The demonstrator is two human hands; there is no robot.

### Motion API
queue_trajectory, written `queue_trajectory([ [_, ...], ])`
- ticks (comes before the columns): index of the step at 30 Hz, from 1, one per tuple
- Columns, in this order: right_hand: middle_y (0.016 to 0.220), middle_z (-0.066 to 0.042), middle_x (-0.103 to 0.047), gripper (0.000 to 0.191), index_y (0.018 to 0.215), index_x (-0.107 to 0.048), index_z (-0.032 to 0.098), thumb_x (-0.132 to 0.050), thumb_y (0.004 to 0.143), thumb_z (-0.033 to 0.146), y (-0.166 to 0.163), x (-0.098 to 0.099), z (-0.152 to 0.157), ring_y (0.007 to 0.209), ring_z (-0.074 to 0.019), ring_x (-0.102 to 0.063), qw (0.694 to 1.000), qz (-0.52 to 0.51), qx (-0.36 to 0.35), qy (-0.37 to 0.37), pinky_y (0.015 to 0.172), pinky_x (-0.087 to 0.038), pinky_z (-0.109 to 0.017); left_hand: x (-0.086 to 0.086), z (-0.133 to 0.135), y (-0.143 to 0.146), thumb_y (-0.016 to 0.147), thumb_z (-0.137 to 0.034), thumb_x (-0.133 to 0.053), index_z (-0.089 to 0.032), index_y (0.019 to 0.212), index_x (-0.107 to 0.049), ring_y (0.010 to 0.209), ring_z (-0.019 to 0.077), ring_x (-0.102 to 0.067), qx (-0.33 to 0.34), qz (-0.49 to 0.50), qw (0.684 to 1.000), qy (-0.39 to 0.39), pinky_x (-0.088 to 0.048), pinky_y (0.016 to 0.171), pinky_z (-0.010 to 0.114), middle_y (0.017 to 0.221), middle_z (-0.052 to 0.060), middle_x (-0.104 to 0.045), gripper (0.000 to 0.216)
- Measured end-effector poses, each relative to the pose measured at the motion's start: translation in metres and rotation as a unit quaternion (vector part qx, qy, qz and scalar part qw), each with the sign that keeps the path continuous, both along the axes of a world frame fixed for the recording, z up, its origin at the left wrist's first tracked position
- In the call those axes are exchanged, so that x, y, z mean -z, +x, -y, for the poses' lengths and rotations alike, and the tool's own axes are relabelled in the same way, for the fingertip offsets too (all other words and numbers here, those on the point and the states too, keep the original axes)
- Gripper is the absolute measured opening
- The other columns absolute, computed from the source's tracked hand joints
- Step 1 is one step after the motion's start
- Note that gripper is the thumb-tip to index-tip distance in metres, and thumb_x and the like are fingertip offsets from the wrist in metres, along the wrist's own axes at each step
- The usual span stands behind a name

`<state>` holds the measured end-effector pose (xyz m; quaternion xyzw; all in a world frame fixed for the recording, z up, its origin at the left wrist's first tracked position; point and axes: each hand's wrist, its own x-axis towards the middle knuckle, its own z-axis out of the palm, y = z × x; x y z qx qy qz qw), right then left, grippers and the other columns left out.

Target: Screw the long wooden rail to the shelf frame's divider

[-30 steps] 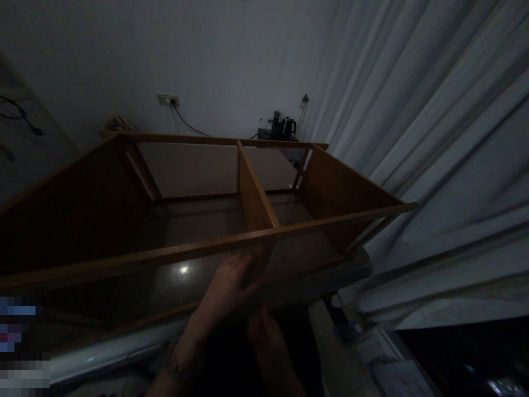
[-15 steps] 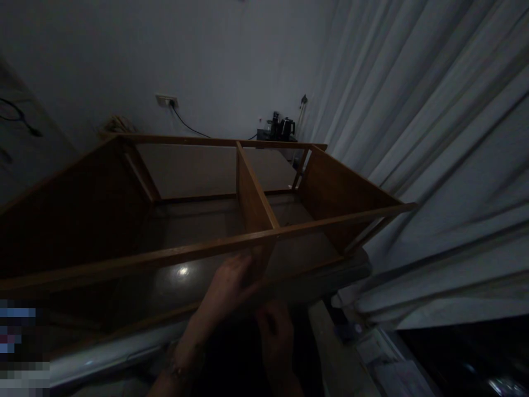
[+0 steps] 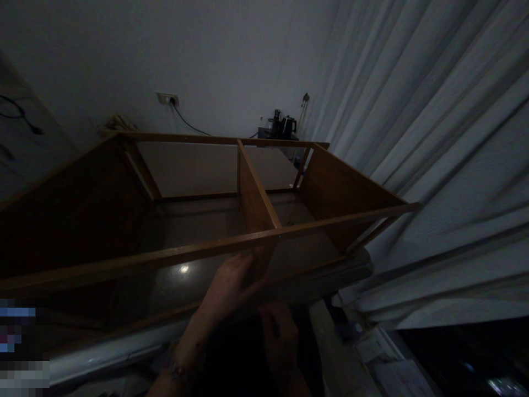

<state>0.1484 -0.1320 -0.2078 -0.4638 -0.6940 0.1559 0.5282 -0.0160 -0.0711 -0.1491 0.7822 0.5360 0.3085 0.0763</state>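
A wooden frame unit with a middle divider panel (image 3: 254, 193) lies in front of me, its open side up. My left hand (image 3: 231, 281) reaches in below the near rail (image 3: 182, 255). Its fingers are stretched out at the lower near end of the divider, apparently touching it, with the thumb spread apart. Lower and to the right, my right hand (image 3: 281, 336) is curled in front of my body, thumb and fingertips close together. Darkness hides whatever it may hold.
Wooden end panels (image 3: 347, 193) close the unit. A padded surface (image 3: 351, 267) lies beneath it. Pale curtains (image 3: 446, 165) hang at the right. Beyond the unit are a black kettle (image 3: 288, 127) and a wall socket (image 3: 167, 99) with a plugged-in cord.
My right hand has shifted slightly to the right and stays curled. The left hand keeps its place at the divider. The view has moved very little.
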Motion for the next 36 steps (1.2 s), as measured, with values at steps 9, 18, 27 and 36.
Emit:
queue_trajectory([
  [9, 0.093, -0.006, -0.074, 0.026, 0.100, -0.069, 0.024, -0.046, 0.098, 0.036, -0.010, 0.011, 0.006, 0.084, -0.0185, -0.069, 0.992, -0.088, 0.026, -0.082, 0.076, -0.054, -0.029, 0.001, -0.001, -0.001, 0.087, -0.048, -0.060, -0.017, 0.103, -0.061, 0.092, 0.0265, -0.066, -0.002, -0.009, 1.000, -0.001, -0.056, 0.079, 0.038, 0.098, 0.010, -0.068, 0.035],
  [18, 0.061, 0.005, -0.050, 0.044, 0.104, -0.059, 0.023, -0.050, 0.089, 0.064, -0.032, 0.004, 0.015, 0.053, -0.0125, -0.047, 0.883, -0.377, 0.034, -0.277, 0.053, -0.043, -0.024, -0.001, 0.001, 0.001, 0.088, -0.049, -0.059, -0.016, 0.110, -0.061, 0.093, 0.0271, -0.067, -0.006, 0.006, 1.000, 0.011, -0.056, 0.080, 0.039, 0.102, 0.012, -0.069, 0.040],
  [27, 0.073, -0.002, -0.066, 0.031, 0.091, -0.061, 0.022, -0.055, 0.091, 0.053, -0.002, 0.023, 0.003, 0.064, -0.0163, -0.061, 0.973, -0.153, 0.037, -0.167, 0.060, -0.048, -0.028, 0.000, -0.001, 0.000, 0.087, -0.047, -0.061, -0.017, 0.110, -0.061, 0.098, 0.0272, -0.066, -0.002, -0.001, 1.000, -0.004, -0.055, 0.085, 0.041, 0.105, 0.012, -0.068, 0.037],
  [36, 0.072, -0.003, -0.068, 0.027, 0.076, -0.067, 0.025, -0.056, 0.095, 0.040, 0.021, 0.023, -0.003, 0.070, -0.0194, -0.061, 0.996, 0.083, 0.042, 0.016, 0.071, -0.046, -0.034, -0.002, -0.001, 0.000, 0.086, -0.045, -0.063, -0.017, 0.114, -0.061, 0.106, 0.0294, -0.065, 0.005, 0.011, 1.000, -0.010, -0.054, 0.091, 0.045, 0.115, 0.014, -0.067, 0.039],
])
